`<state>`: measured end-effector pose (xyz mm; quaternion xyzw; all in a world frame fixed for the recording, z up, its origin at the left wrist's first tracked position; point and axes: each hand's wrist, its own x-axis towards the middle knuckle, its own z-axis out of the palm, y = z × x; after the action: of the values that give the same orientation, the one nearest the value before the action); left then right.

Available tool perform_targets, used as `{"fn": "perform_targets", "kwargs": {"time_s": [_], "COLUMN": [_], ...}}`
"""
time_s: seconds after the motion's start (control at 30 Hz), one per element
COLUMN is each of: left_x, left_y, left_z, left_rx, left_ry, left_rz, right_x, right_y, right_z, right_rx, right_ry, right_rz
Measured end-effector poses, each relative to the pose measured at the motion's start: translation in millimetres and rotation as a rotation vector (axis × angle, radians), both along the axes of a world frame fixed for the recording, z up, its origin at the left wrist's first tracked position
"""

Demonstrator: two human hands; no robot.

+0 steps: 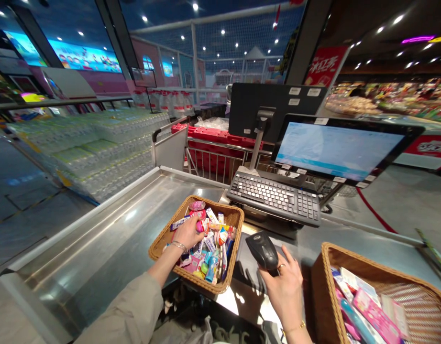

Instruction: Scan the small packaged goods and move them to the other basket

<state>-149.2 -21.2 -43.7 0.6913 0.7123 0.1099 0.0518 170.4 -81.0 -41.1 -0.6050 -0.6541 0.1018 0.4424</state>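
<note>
A long metal bench (127, 224) crosses the view. At its right end sits a deep wicker basket (417, 298) of boxes and packets; left of it, nearer the middle, stands a smaller wicker basket (232, 210) filled with small, colourful packets (209, 243). Beyond, a lit screen (338, 145) faces the person, beside a dark monitor (252, 112) seen from behind, with a black keyboard (274, 193) below. The person's right hand (287, 279), between the baskets, grasps a black handheld scanner (261, 249), its head pointing toward the smaller basket. The left hand (188, 234) reaches into that basket, its fingers bent at a round pink item (200, 226); whether they grip it cannot be told.
</note>
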Motion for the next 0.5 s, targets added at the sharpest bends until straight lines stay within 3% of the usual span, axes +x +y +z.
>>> {"fn": "perform_targets", "kwargs": {"time_s": [0.17,0.3,0.4,0.5], "left_x": [9.6,28.3,44.2,58.1], "left_y": [-8.6,-14.8,-16.2,-14.3], "left_z": [1.1,7.1,12.2,15.1], "left_rx": [0.155,0.178,0.209,0.276], "left_ry": [-0.284,-0.443,-0.493,-0.476], "left_rz": [-0.080,-0.109,-0.129,-0.234], "right_x": [-1.2,-1.1,0.3,3.7], "right_y": [-1.0,-3.5,-5.9,-8.4], "right_z": [3.7,6.6,7.7,8.8], "right_rx": [0.011,0.034,0.051,0.058], "right_ry": [-0.008,-0.032,-0.038,-0.053], "right_rz": [0.013,0.014,0.008,-0.003]}}
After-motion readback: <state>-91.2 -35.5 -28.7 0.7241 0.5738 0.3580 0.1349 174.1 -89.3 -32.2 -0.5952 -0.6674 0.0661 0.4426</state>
